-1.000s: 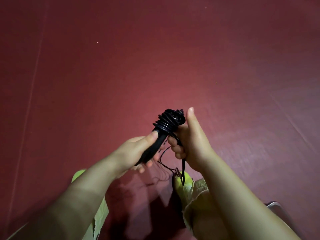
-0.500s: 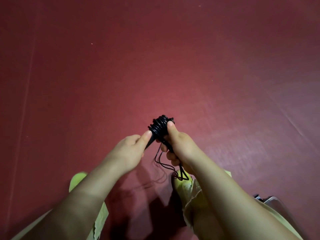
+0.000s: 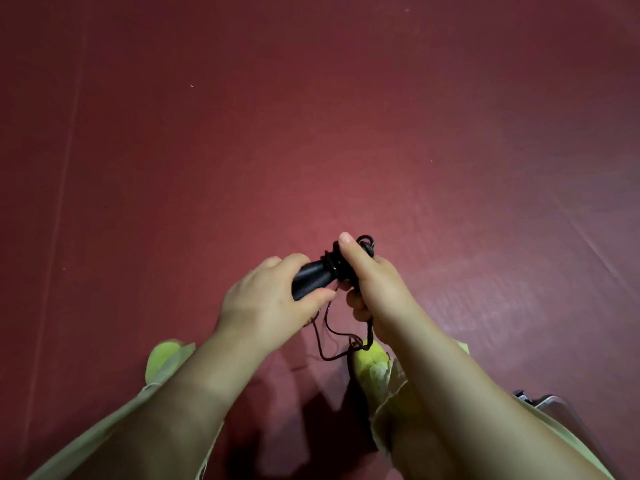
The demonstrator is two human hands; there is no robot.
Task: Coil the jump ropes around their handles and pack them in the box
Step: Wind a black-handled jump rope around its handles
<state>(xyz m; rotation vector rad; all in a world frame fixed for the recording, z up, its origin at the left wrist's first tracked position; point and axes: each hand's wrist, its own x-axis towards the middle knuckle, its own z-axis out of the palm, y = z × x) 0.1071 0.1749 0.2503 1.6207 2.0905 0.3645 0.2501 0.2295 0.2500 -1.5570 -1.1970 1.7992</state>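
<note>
Both bare forearms are stretched forward from the bottom corners and angled in toward each other, so the hands nearly meet in the middle. The left hand [image 3: 266, 299] is curled round something, knuckles up, thumb tucked along the underside. The right hand [image 3: 370, 282] is clamped on it too, thumb laid straight along the top, fingers wrapped underneath.

Black handle [image 3: 311, 277] and rope [image 3: 332, 332], plain red floor [image 3: 311, 116].

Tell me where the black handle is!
In the head view, the black handle sits low and centre above the red floor, gripped between the left hand and the right hand.
</note>
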